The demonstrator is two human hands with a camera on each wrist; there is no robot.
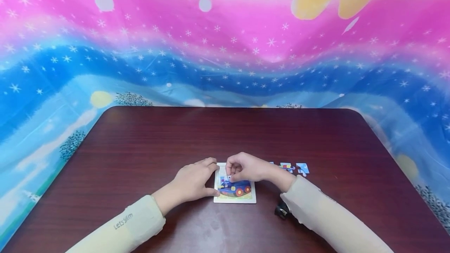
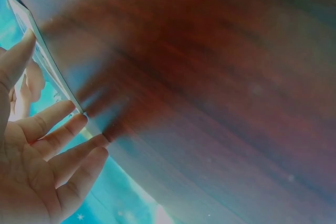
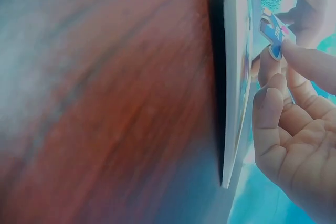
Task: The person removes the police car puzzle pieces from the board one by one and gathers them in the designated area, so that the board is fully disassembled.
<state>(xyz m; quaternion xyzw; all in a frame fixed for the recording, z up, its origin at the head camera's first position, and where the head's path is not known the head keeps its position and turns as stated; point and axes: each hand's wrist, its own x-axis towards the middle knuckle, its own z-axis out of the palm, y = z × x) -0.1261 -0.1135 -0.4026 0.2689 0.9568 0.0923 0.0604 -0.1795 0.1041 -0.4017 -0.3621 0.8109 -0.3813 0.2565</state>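
A small square jigsaw puzzle tray (image 1: 234, 201) with a pale rim lies on the table, partly filled with a picture of a blue vehicle with red-and-yellow wheels. My left hand (image 1: 193, 179) rests at its left side; the thumb touches the near left rim and the outstretched fingers lie by the far left corner. Above the tray's upper part, my right hand (image 1: 247, 167) pinches a puzzle piece between thumb and index finger. In the right wrist view this blue puzzle piece (image 3: 274, 34) is tilted, held off the tray's surface.
Several loose puzzle pieces (image 1: 302, 168) lie right of the tray, some hidden behind my right forearm. A small black object (image 1: 282, 211) sits by the right sleeve. The dark reddish wooden table (image 1: 158, 136) ends at a colourful cloth backdrop (image 1: 225, 57).
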